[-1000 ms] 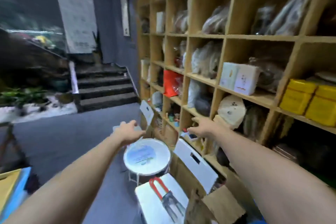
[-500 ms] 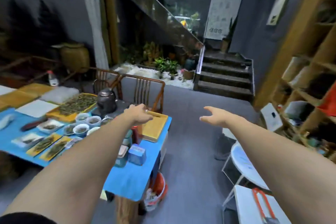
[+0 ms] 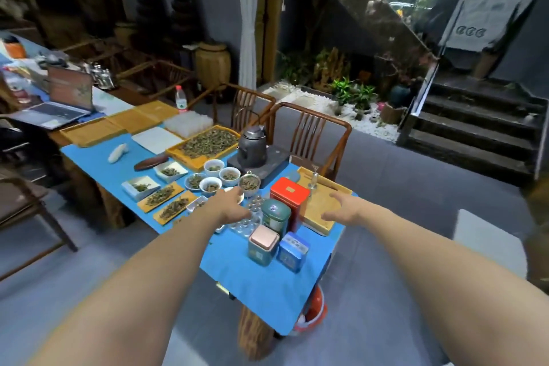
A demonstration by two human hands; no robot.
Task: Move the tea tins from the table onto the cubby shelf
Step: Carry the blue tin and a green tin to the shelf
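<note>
Here both hands, left (image 3: 228,205) and right (image 3: 346,208), reach empty; crowded tins (image 3: 277,229) could topple onto the glass cups (image 3: 249,217).

The room is dim, its dark walls and far left corner sinking into shadow, while soft overhead light falls evenly on the blue bench (image 3: 261,282) and leaves only faint shadows beside the tins at its near right corner. Brighter patches sit behind the bench's far right corner — white pebbles (image 3: 326,104) by the plants, and reflections on the glass stair panel (image 3: 386,9). Wide-angle distortion bends the stairs (image 3: 475,128) and stretches both forearms toward the lower corners, and the whole frame is slightly soft — the right edge smeared into blur.
</note>
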